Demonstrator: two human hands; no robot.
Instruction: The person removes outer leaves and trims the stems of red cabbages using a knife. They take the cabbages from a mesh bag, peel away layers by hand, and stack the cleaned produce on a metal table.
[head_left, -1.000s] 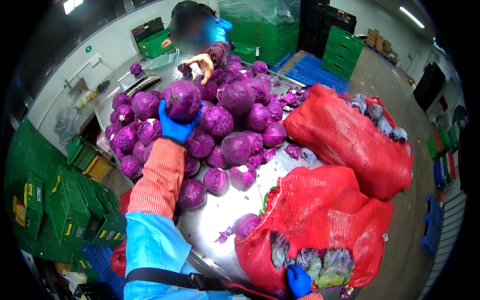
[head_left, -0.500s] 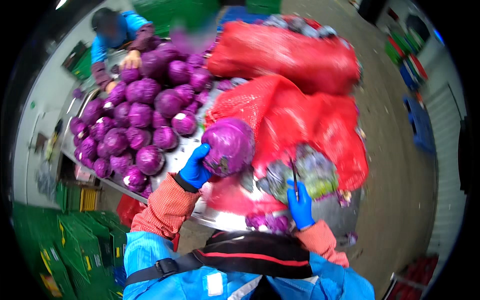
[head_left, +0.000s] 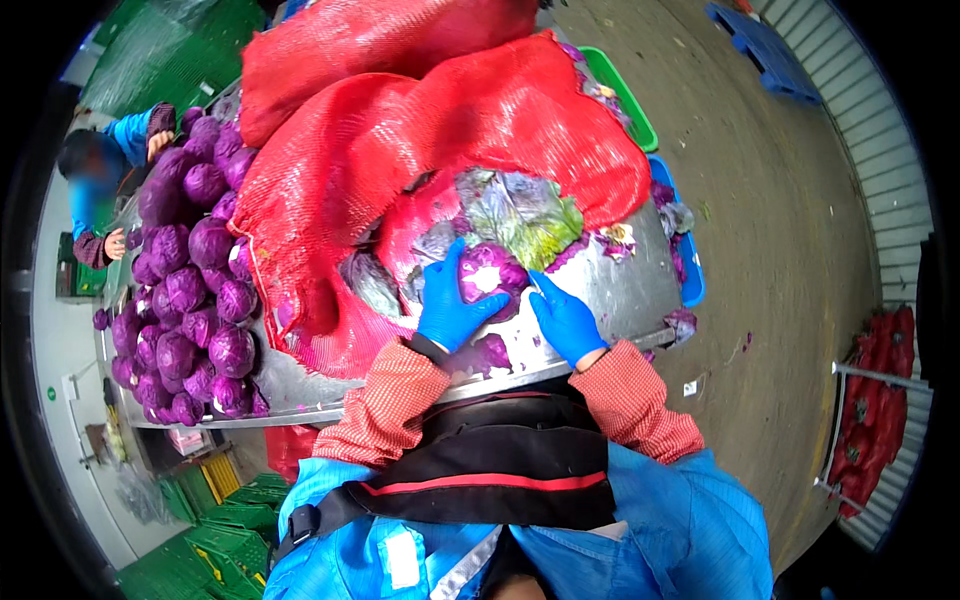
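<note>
A red cabbage point(head_left: 505, 270) with a pale cut patch rests among loose leaves at the near side of the metal table. My left hand point(head_left: 452, 308), in a blue glove, grips it from the left with thumb and fingers spread round it. At its right side is my gloved right hand point(head_left: 568, 322), fingers closed and tips touching or very near the cabbage. The knife this hand held is now almost wholly hidden. Large grey-green outer leaves point(head_left: 520, 215) lie just beyond the cabbage, and a purple piece of leaf point(head_left: 484, 354) lies nearer me.
A red mesh sack point(head_left: 340, 150) spreads over the table point(head_left: 625, 285), with another sack point(head_left: 390, 35) behind. Many cabbages point(head_left: 185, 290) are piled at left, where another person point(head_left: 110, 180) works. Green point(head_left: 622, 95) and blue point(head_left: 692, 270) crates holding leaves stand at the right edge.
My left hand has brought the cabbage down and right, onto the leaves by my right hand. My right hand has turned in toward it. The view has swung right.
</note>
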